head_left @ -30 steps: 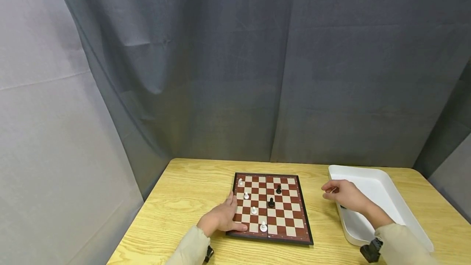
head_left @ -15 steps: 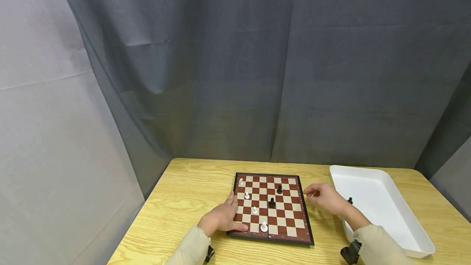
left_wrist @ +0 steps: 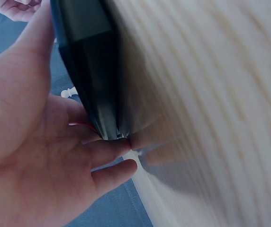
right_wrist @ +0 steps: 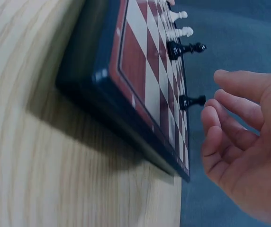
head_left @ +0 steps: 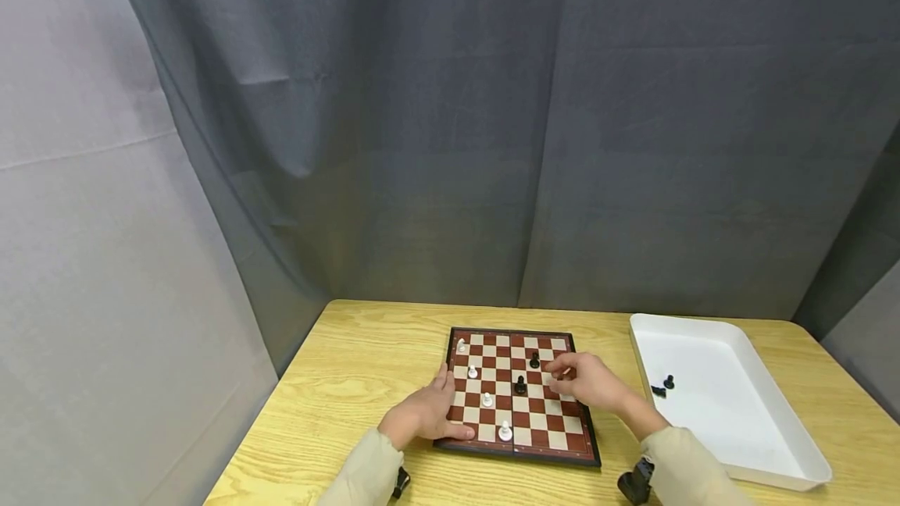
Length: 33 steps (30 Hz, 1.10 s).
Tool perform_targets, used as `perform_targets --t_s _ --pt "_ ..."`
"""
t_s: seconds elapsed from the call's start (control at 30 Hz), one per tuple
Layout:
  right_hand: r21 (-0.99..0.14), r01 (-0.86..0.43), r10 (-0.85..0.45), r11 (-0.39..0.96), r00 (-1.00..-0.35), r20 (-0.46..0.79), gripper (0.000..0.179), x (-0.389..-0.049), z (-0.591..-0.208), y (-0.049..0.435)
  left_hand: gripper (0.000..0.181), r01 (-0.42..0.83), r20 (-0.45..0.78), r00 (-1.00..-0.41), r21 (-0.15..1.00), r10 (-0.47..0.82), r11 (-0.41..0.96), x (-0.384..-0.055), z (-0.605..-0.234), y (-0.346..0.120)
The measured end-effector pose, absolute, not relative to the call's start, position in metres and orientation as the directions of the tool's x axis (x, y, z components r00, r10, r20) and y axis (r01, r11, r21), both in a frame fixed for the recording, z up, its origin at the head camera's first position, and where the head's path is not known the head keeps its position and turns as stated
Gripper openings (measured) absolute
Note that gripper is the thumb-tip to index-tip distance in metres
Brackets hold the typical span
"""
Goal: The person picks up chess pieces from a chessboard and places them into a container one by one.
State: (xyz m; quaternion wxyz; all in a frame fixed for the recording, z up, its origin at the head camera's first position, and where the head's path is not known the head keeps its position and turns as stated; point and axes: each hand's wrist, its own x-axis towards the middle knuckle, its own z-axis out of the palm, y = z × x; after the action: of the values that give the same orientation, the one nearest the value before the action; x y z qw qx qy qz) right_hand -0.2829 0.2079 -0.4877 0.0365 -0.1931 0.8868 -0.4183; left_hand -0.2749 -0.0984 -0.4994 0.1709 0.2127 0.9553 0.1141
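A chessboard (head_left: 538, 440) with red-brown and cream squares and a dark frame lies on the table. My left hand (head_left: 423, 411) rests along its left edge, fingers spread straight and thumb over the near-left corner; the left wrist view shows fingertips at the dark frame (left_wrist: 90, 71). Over the board's right half hovers my right hand (head_left: 596, 383), loosely bent and holding nothing. Its fingertips are near an upright black chess piece (head_left: 535, 361) with a flared top (right_wrist: 192, 101). Another black chess piece (head_left: 520, 386) stands nearer me. Several white chess pieces (head_left: 487, 400) stand diagonally across the left half.
A shallow white tray (head_left: 766, 420) stands on the table to the right. Two black pieces are near its left wall, one lying down (head_left: 658, 391) and one upright (head_left: 669, 382). Grey curtains (head_left: 450, 139) hang behind and to the sides of the wooden table (head_left: 366, 350).
My right hand has moved left from the tray's edge to above the board, uncovering the black pieces in the tray. My left hand and the pieces on the board have stayed put.
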Motion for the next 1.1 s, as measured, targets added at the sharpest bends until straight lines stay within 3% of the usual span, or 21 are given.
perform_targets --t_s 0.53,1.1 --pt "-0.673 -0.391 -0.43 0.628 -0.895 0.118 0.026 -0.289 -0.494 0.187 0.109 0.373 -0.273 -0.854 0.275 0.443 0.886 -0.273 -0.498 -0.096" --pt "-0.66 -0.334 -0.366 0.673 -0.926 0.094 0.025 -0.293 -0.503 0.163 0.109 0.361 -0.281 -0.853 0.289 0.439 0.887 -0.275 -0.502 -0.099"
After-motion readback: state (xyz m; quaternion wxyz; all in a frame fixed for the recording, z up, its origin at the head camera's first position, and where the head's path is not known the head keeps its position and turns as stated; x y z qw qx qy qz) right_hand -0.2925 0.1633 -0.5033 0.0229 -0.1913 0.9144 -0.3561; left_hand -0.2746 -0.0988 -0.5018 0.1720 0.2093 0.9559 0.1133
